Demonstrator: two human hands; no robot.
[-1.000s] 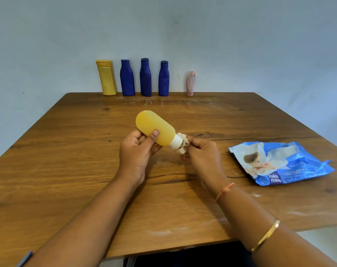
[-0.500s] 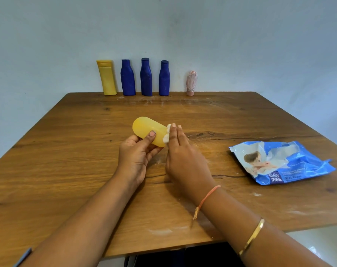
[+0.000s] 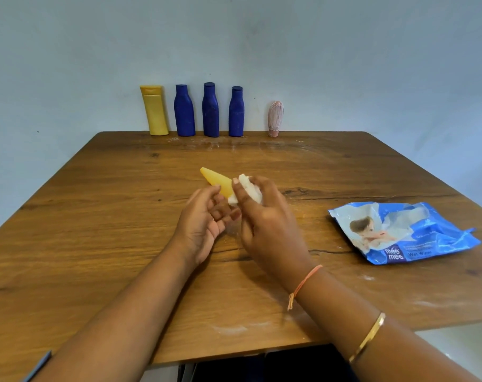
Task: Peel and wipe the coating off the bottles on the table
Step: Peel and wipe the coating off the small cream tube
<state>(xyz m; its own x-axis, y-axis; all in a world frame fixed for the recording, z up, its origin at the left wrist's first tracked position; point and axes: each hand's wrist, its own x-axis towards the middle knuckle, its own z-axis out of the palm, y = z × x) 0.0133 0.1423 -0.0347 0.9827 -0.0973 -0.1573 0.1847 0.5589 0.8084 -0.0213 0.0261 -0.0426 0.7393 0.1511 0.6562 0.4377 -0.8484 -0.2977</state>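
Changed from half a second back: yellow bottle (image 3: 216, 179) rolled edge-on, tip now toward 11 o'clock, centre of the table. Table (image 3: 96, 216): wooden, carries everything. Wet-wipe pack (image 3: 399, 232): flat at 3 o'clock, handy for a fresh sheet. Standing bottles (image 3: 210, 111): row at 12 o'clock, parked clear of the work. Right hand (image 3: 267, 224): fingers curled round a bunched wipe (image 3: 248, 188), pressed to the bottle's near end for rubbing. Left hand (image 3: 204, 221): thumb and curled fingers pinch the bottle, apparently steadying it; cap hidden.

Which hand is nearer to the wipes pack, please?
Right. The right hand, holding a wipe on the bottle, is left of the wipes pack; the left hand is farther left, beyond the right one.
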